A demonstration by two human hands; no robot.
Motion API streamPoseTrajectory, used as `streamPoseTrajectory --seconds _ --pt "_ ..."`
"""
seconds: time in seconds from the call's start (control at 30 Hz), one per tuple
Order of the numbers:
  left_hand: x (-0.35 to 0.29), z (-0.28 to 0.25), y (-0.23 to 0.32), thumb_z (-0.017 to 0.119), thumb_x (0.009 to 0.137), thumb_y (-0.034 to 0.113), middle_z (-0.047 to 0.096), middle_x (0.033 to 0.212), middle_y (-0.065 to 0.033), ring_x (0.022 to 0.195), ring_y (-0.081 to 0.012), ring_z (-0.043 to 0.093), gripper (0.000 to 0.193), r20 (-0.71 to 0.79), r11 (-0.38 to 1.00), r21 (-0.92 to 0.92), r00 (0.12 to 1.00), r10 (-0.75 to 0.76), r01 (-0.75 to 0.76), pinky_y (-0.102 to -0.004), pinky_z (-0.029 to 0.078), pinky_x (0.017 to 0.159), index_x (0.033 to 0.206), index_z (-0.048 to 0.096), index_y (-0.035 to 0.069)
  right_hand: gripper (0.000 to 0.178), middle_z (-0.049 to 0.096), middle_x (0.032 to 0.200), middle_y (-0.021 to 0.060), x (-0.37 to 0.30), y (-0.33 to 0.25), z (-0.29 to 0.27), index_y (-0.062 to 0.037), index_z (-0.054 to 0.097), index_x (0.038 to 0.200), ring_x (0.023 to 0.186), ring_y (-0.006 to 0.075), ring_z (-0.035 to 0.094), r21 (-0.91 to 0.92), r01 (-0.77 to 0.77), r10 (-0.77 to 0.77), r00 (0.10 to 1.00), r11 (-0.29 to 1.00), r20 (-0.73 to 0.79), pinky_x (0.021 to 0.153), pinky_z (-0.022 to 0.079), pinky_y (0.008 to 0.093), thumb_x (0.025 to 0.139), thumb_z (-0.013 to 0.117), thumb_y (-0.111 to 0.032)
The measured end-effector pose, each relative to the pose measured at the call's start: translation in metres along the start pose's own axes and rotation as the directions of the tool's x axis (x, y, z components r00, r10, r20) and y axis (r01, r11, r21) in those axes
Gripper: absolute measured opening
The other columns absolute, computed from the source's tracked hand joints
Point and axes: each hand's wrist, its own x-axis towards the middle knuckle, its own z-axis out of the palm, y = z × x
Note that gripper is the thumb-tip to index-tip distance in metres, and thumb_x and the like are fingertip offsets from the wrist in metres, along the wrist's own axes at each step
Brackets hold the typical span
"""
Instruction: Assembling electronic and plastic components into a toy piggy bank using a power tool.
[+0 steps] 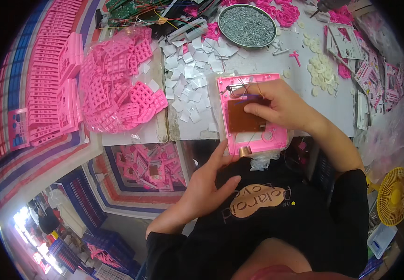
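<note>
A shallow pink plastic case (280,139) lies at the table's front edge, its inside facing up. A brown circuit board (244,120) sits in it, with thin dark wires (243,80) near the top end. Over the board is my right hand (279,105), its fingers bent at the wires and its thumb across the board; what the fingertips pinch is hidden. My left hand (206,179) is at the case's lower left corner, fingers stretched and thumb apart, fingertips by the edge. Close to them is a small brass-coloured metal piece (245,151).
Left of the case lie loose white squares (195,95) and a bag of pink keypads (118,79). Behind stands a round tray of screws (247,25). Cream discs (321,72) are on the right. More pink parts (153,168) fill a striped bin below; a yellow fan (395,196) stands lower right.
</note>
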Motion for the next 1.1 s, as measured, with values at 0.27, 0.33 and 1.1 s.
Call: streamPoseTrajectory --seconds 0.27,0.33,1.1 --pt "0.012 -0.027 0.004 0.077 0.083 0.005 0.071 0.106 -0.0142 0.09 -0.0244 0.069 0.048 -0.221 0.836 0.543 0.947 0.235 -0.081 -0.0333 0.054 0.079 0.128 0.063 0.002 0.03 0.071 0.097 0.0177 0.013 0.004 0.008 -0.0045 0.067 0.118 0.091 0.0378 0.067 -0.336 0.207 -0.227 0.974 0.919 -0.022 0.079 0.053 0.0453 0.089 0.068 -0.013" --pt "0.021 -0.031 0.007 0.076 0.083 0.004 0.07 0.103 -0.0136 0.088 -0.0233 0.068 0.044 -0.233 0.826 0.558 0.939 0.253 -0.084 -0.0314 0.053 0.075 0.125 0.063 0.002 0.028 0.071 0.097 0.0177 0.013 0.008 0.009 -0.0047 0.067 0.117 0.092 0.0375 0.068 -0.38 0.218 -0.249 0.968 0.899 -0.034 0.079 0.053 0.0459 0.09 0.067 -0.012" --pt "0.067 -0.012 -0.001 0.079 0.081 0.027 0.065 0.13 -0.0042 0.128 -0.0184 0.058 0.042 0.158 0.37 0.864 0.882 0.444 -0.341 -0.0425 0.039 0.087 0.118 0.068 0.01 0.063 0.05 0.148 0.0208 -0.044 -0.014 0.038 0.0062 0.053 0.138 0.141 0.0338 0.041 -0.777 0.199 -0.167 0.978 0.597 0.122 0.116 0.031 0.0522 0.088 0.067 -0.03"
